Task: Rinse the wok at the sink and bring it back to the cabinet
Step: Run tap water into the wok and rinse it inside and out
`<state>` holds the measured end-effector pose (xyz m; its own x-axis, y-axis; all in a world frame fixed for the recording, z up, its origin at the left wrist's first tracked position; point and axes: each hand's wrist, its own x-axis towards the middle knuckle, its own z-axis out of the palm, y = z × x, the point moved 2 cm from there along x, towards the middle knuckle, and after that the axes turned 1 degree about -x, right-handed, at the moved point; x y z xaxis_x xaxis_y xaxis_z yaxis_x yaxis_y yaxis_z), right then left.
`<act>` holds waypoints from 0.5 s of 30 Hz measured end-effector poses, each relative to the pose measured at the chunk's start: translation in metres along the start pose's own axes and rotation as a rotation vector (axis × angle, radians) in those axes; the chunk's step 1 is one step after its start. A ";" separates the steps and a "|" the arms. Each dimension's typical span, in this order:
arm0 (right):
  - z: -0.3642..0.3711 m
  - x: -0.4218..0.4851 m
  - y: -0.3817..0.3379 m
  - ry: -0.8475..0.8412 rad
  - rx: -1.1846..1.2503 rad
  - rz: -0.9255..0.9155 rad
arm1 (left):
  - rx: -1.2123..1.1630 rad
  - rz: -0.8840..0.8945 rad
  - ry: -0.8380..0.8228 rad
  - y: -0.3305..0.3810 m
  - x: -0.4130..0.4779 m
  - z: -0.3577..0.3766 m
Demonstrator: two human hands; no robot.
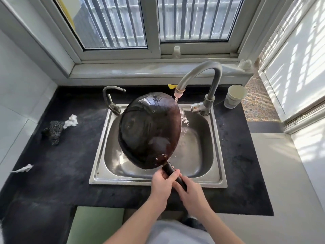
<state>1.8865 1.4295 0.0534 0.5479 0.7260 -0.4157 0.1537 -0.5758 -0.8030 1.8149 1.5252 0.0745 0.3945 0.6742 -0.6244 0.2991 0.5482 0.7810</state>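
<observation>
A dark wok is tipped on its side over the steel sink, its rounded underside facing me. Water runs from the tall grey faucet onto the wok's upper right rim and spills down into the basin. My left hand grips the black handle close to the pan. My right hand grips the handle's end just behind it. Both hands are over the sink's front edge.
A smaller tap stands at the sink's back left. A paper cup sits on the black counter at the right. A dark scouring pad and white scraps lie on the left. Windows rise behind.
</observation>
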 end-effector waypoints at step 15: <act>-0.009 -0.043 0.023 0.215 0.039 0.163 | 0.173 -0.061 -0.202 -0.015 -0.017 0.025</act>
<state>1.8741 1.3819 0.0566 0.7255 0.5258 -0.4442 0.0191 -0.6605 -0.7506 1.8254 1.4931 0.0737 0.5315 0.5206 -0.6682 0.4644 0.4806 0.7439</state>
